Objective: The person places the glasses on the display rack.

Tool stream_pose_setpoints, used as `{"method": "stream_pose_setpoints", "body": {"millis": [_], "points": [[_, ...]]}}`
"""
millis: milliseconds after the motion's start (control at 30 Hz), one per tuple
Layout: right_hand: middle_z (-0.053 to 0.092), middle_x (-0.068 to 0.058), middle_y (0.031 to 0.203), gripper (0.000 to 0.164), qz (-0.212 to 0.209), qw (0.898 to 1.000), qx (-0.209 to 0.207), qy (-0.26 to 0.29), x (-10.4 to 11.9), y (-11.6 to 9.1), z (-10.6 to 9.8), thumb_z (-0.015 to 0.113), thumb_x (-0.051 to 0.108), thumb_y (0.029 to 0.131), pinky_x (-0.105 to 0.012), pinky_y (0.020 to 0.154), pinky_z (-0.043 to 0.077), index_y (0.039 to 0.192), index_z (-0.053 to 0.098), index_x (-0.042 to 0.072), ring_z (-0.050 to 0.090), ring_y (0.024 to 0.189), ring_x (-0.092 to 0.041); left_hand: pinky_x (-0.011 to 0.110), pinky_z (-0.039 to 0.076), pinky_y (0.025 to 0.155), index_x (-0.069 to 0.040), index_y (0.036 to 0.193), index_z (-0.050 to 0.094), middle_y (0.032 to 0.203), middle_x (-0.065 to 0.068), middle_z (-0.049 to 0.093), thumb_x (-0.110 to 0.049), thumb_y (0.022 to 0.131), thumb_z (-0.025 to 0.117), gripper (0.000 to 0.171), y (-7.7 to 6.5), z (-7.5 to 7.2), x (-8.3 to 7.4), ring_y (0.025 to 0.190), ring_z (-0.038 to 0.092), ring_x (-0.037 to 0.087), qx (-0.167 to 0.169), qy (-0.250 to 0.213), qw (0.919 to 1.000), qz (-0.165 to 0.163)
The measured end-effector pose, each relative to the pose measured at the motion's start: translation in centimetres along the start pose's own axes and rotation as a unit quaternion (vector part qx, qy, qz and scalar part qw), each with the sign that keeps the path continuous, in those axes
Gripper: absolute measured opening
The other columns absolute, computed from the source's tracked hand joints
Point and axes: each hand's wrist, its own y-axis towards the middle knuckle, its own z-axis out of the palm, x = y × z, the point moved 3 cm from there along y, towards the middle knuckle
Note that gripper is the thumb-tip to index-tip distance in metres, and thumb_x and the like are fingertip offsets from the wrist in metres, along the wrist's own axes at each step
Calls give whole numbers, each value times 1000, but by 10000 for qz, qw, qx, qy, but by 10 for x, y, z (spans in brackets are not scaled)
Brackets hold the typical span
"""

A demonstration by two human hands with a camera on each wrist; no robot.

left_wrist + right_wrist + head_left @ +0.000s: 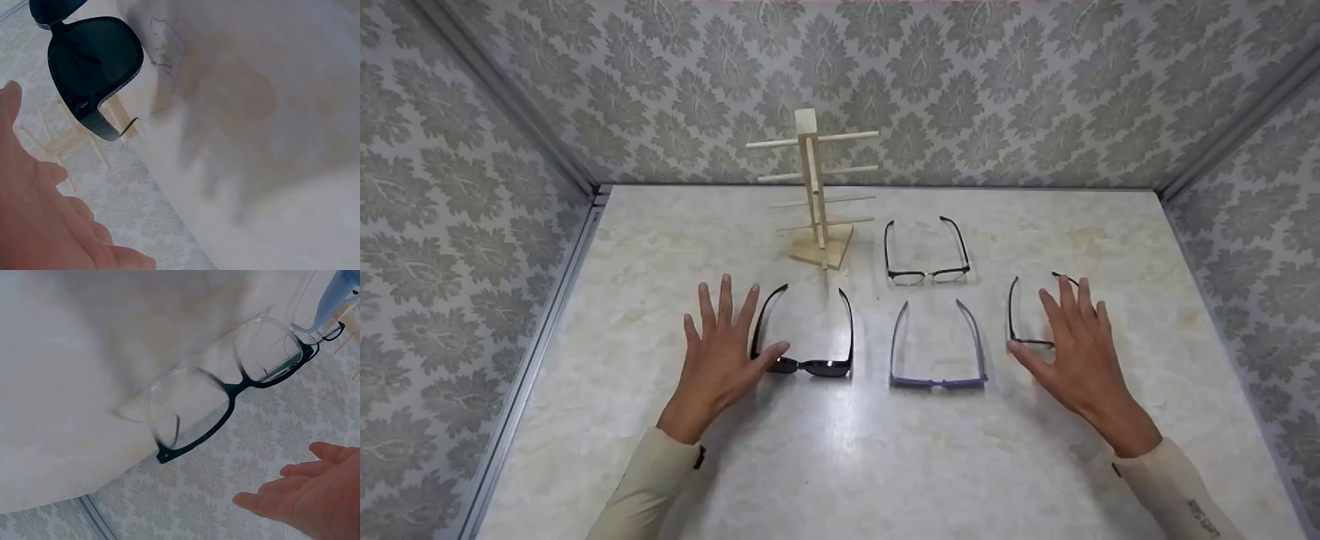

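Note:
My left hand [720, 352] is spread beside the black sunglasses [826, 368], its thumb overlapping their left lens in the head view. Dark lenses of the same sunglasses [95, 56] show large in the left wrist view, apart from the fingers. On the right, my right hand [1076, 352] is spread over black-framed clear glasses [1012, 311], hiding much of their front. The right wrist view shows these glasses [242, 387] with dark upper rims and clear lower rims; the right fingers hold nothing. Purple-blue glasses [937, 383] lie between the hands, arms unfolded.
A wooden display stand [814, 187] with several crossbars stands at the back of the marbled table [840, 480]. To its right lie dark half-rimmed glasses [928, 276] with open arms. Patterned walls [997, 90] close off the back and both sides.

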Motion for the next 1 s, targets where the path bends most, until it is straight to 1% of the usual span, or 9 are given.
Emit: {"method": "stream_pose_setpoints", "body": {"millis": [133,200,333,500,667,867,1000], "points": [[34,-29,174,80,-237,9986,-403,246,9,4,4,85,33,95,-76,128,21,158,53,-7,24,163,-53,85,13,124,-16,177,26,184,22,2,-70,106,58,94,0,1,1,167,-4,53,-33,-239,9997,-2],[40,-29,171,75,-377,9971,-574,324,15,6,5,86,29,94,-78,124,27,154,58,-8,31,160,-53,84,15,124,-14,175,31,183,24,8,-64,108,59,88,0,1,2,167,2,54,-69,-379,9993,-6],[48,-27,166,67,-530,9943,-757,534,25,10,10,87,22,93,-80,116,36,148,63,-8,40,157,-50,80,20,126,-7,170,42,179,27,21,-49,112,63,75,0,0,2,165,14,53,-218,-638,9977,9],[54,-26,162,62,-456,9920,-704,939,37,14,17,88,16,94,-77,115,41,146,65,-7,44,155,-47,74,31,126,-5,165,49,175,27,34,-35,112,67,64,-1,-1,3,163,26,51,-464,-938,9945,20],[57,-24,159,58,-490,9898,-598,1193,51,19,25,87,15,96,-71,117,44,146,66,-6,46,154,-45,69,40,123,-5,162,54,171,25,42,-28,110,71,59,-3,-3,5,160,35,47,-703,-1245,9897,9],[63,-21,154,52,-566,9877,-416,1397,67,25,34,85,18,99,-67,117,46,144,69,-2,51,150,-42,64,43,122,-4,156,61,164,27,52,-24,109,72,53,-5,-4,10,154,47,45,-858,-1709,9815,80],[67,-19,148,47,-580,9846,-330,1613,78,27,41,84,17,99,-61,116,49,140,72,-2,57,145,-38,62,43,123,0,151,66,159,29,56,-20,109,73,47,-6,-4,13,149,53,45,-906,-2010,9753,123]]}}
